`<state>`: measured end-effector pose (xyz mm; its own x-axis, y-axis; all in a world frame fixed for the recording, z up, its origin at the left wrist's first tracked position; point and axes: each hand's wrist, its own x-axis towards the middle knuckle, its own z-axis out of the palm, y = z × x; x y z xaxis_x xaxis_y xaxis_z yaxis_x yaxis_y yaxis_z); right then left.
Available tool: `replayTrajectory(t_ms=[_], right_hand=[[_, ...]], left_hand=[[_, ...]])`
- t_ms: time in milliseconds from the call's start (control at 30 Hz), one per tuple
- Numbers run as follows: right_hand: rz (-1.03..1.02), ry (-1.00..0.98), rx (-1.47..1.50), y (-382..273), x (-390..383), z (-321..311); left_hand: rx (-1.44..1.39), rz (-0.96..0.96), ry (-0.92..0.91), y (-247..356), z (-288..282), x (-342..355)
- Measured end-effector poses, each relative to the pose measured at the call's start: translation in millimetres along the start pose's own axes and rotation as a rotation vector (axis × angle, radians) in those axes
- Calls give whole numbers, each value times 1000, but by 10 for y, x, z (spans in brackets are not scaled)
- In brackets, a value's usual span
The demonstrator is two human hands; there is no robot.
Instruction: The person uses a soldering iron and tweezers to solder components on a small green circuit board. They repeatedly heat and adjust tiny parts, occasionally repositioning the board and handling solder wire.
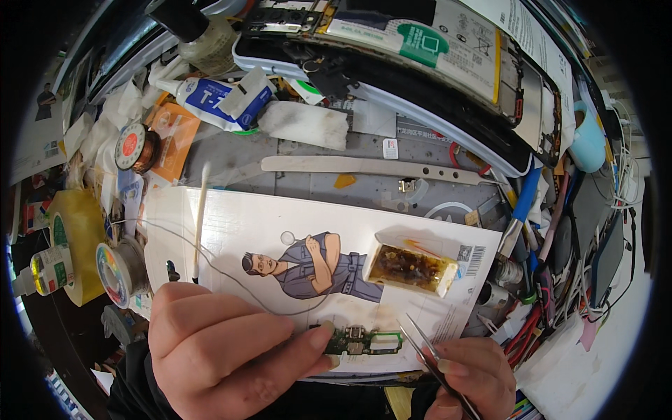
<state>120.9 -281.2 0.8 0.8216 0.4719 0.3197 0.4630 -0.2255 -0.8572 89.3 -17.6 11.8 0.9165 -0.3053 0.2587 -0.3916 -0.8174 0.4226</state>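
Observation:
My left hand [231, 350] pinches a small green circuit board [355, 341] between thumb and finger, over a white printed carton [168, 210]. Most of the board's left end is hidden by the fingers. In my right hand [479, 374] is a pair of metal tweezers [428, 348]; the slightly parted tips point up and left, just beside the board's right end. Above the board, a small white tray [372, 257] of amber-brown residue rests on the carton. A thin wire [211, 253] curves from the left across the carton, passing close above my left hand.
A cotton swab [201, 217] lies at the carton's left, near wire spools [126, 269] and yellow tape [80, 245]. Long flat tweezers [350, 166] lie beyond. Opened phones [448, 42] are stacked at the back; a blue-handled tool [521, 203] and cables crowd the right.

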Motion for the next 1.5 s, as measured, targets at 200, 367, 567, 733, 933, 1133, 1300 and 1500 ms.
replayTrajectory(t_ms=[200,367,567,733,933,1133,1300,1500], right_hand=[[-4,1,9,9,6,7],[24,2,11,-13,4,12],[57,4,4,-31,-14,16],[47,-6,12,-28,-14,2],[-96,19,36,104,-29,23],[-158,0,-190,112,-42,127],[-114,57,-416,70,25,252],[-240,71,-402,171,12,245]], left_hand=[[-6,-19,-21,9,-12,-3],[0,-26,-38,17,-22,-6],[-2,-23,-41,17,-23,-11],[4,-21,-36,18,-22,-12],[8,-34,-10,30,0,-15],[-9,-37,-4,31,4,-12],[-13,-26,2,16,7,-15],[-13,-10,20,4,23,-16]])
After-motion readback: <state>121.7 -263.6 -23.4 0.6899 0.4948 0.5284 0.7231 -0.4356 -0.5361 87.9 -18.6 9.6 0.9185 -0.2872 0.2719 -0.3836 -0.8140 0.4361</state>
